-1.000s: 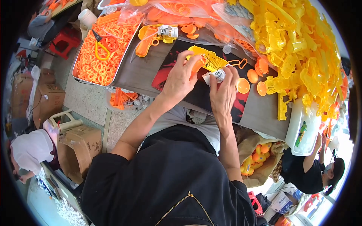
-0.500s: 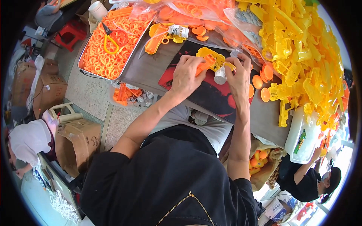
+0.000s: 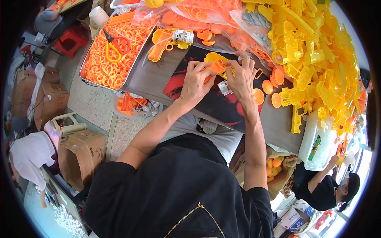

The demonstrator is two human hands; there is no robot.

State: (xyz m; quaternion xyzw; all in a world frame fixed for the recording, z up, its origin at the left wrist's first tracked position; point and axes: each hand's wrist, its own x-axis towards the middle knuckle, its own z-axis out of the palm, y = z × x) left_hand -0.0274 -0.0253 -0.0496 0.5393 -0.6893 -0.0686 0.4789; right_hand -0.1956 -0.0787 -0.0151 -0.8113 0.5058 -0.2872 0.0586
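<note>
Left hand (image 3: 197, 81) closed around the orange end of a small yellow-and-orange plastic toy piece (image 3: 217, 65), right hand (image 3: 241, 77) pinching the yellow end, fingers curled over it. Piece held just above the dark mat (image 3: 210, 105) on the counter (image 3: 147, 77), near the middle of the view, a little toward 12 o'clock. Probably light, hollow and stiff moulded plastic, smooth enough to slip, with thin tabs likely to snap if twisted; best gripped on the thicker body with thumb and forefinger on opposite flat faces, not on the slim edges. Exact joint between the two colours hidden under the fingers, so perhaps two parts pressed together, hard to tell. Small white part (image 3: 224, 87) lying on the mat just under the right hand. Orange discs (image 3: 265, 92) toward 3 o'clock, big heap of yellow plastic parts (image 3: 313, 59) toward 2 o'clock. Tray of orange rings (image 3: 111, 55) toward 10 o'clock, with yellow-handled cutters (image 3: 112, 47) on top.
</note>
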